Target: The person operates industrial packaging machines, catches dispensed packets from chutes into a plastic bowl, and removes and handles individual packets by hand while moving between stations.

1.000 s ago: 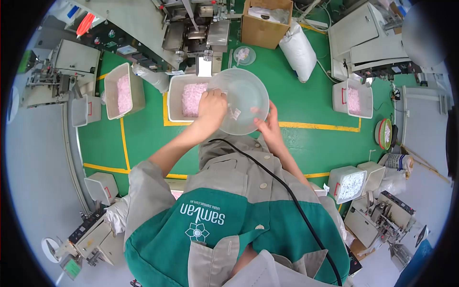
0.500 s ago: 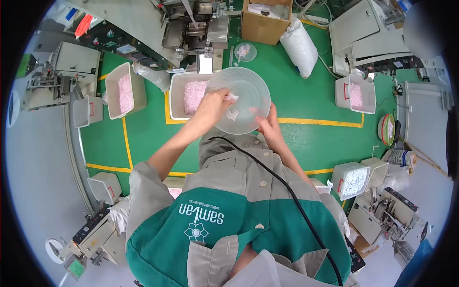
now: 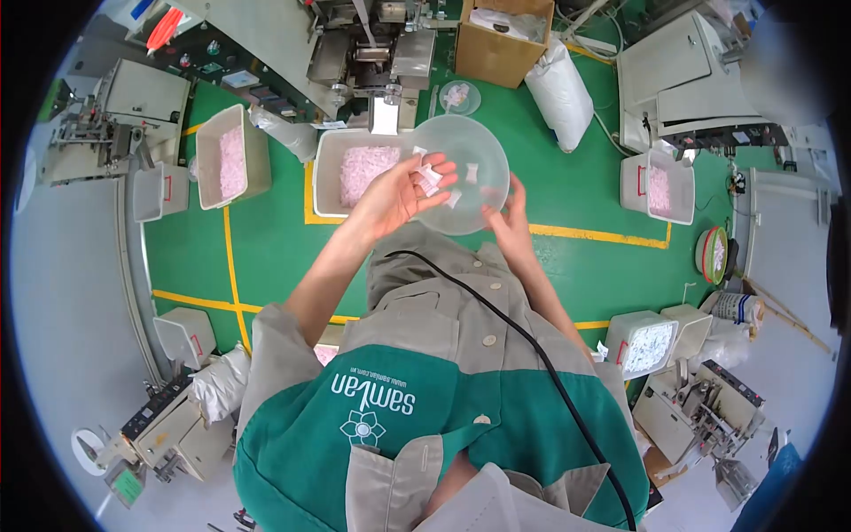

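Observation:
My left hand (image 3: 392, 197) is palm up over the left side of a round translucent bowl (image 3: 483, 142). Several small pink-and-white packets (image 3: 429, 181) lie on its fingers. My right hand (image 3: 512, 223) holds the bowl's lower right rim. Inside the bowl are a few loose packets (image 3: 472, 173). A white bin (image 3: 325, 182) with a heap of pink packets (image 3: 368, 174) stands just left of the bowl, partly behind it.
A machine (image 3: 368, 66) with a chute stands ahead. Beyond the bowl are a small dish (image 3: 470, 105), a cardboard box (image 3: 496, 55) and a white sack (image 3: 560, 96). Other bins stand left (image 3: 257, 168) and right (image 3: 681, 197). Yellow lines cross the green floor (image 3: 585, 275).
My left hand has turned from fingers down in the bowl to palm up, with packets now showing on it. The bowl has shifted slightly right and up with my right hand.

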Demonstrator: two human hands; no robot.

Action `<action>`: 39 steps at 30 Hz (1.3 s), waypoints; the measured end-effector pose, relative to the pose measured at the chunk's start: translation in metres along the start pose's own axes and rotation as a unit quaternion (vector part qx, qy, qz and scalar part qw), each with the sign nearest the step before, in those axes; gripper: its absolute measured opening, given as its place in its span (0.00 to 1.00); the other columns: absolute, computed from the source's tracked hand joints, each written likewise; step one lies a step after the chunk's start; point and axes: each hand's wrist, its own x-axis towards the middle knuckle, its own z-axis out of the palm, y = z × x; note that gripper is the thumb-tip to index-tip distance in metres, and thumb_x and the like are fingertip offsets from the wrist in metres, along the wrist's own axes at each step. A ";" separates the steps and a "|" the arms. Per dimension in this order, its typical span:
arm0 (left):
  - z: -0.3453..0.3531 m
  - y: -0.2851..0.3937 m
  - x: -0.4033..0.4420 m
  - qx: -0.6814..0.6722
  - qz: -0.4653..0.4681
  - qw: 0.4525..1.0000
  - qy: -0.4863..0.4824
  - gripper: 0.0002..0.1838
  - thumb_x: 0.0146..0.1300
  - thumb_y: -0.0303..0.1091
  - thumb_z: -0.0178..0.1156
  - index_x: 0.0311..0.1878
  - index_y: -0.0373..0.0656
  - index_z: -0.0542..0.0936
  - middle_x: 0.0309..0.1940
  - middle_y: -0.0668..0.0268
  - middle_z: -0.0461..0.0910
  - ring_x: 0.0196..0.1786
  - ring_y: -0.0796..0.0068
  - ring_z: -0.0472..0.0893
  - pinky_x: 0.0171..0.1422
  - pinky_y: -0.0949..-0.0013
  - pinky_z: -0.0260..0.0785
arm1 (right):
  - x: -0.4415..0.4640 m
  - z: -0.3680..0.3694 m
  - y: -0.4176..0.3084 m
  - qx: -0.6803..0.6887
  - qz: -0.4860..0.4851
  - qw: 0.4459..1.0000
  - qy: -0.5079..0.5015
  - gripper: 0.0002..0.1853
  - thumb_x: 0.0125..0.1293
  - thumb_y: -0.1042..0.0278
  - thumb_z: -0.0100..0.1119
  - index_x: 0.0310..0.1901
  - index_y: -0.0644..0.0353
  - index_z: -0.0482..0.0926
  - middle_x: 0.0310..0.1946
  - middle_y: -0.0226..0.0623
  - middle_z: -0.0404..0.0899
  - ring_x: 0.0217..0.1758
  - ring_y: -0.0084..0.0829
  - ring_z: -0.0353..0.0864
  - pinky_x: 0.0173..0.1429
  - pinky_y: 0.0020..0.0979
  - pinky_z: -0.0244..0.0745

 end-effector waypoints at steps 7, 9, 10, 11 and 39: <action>0.006 0.008 -0.010 -0.032 0.084 0.996 -0.005 0.26 0.75 0.38 0.35 0.68 0.30 0.61 0.63 0.52 0.70 0.63 0.62 0.74 0.70 0.62 0.66 | 0.046 0.023 -0.003 -0.306 -0.138 0.942 0.012 0.45 0.55 0.65 0.69 0.70 0.59 0.52 0.60 0.50 0.64 0.35 0.32 0.81 0.40 0.30 0.79; 0.008 0.008 -0.014 0.014 0.120 0.993 0.011 0.25 0.75 0.37 0.36 0.69 0.31 0.61 0.63 0.53 0.70 0.63 0.64 0.74 0.70 0.63 0.67 | 0.055 0.040 -0.005 -0.352 -0.174 0.920 -0.015 0.45 0.53 0.65 0.70 0.69 0.58 0.55 0.61 0.48 0.63 0.37 0.34 0.81 0.41 0.32 0.79; 0.009 0.009 -0.017 0.036 0.136 0.990 0.019 0.25 0.76 0.37 0.37 0.69 0.31 0.60 0.63 0.54 0.71 0.63 0.65 0.74 0.70 0.64 0.67 | 0.058 0.050 -0.007 -0.368 -0.180 0.912 -0.031 0.44 0.51 0.66 0.71 0.69 0.58 0.56 0.61 0.47 0.62 0.38 0.36 0.81 0.41 0.34 0.80; 0.008 0.011 -0.021 0.034 0.141 0.989 0.018 0.24 0.76 0.36 0.39 0.69 0.32 0.61 0.62 0.55 0.71 0.63 0.67 0.74 0.69 0.65 0.67 | 0.062 0.058 -0.007 -0.383 -0.186 0.904 -0.046 0.44 0.50 0.66 0.72 0.68 0.57 0.58 0.61 0.46 0.62 0.40 0.38 0.82 0.42 0.35 0.80; -0.048 0.019 0.034 -0.070 0.095 0.986 0.120 0.19 0.75 0.30 0.42 0.64 0.32 0.65 0.60 0.54 0.72 0.63 0.61 0.74 0.67 0.63 0.72 | 0.068 -0.003 0.046 -0.228 -0.030 0.969 0.088 0.47 0.56 0.68 0.70 0.71 0.58 0.49 0.58 0.50 0.62 0.39 0.33 0.79 0.40 0.30 0.79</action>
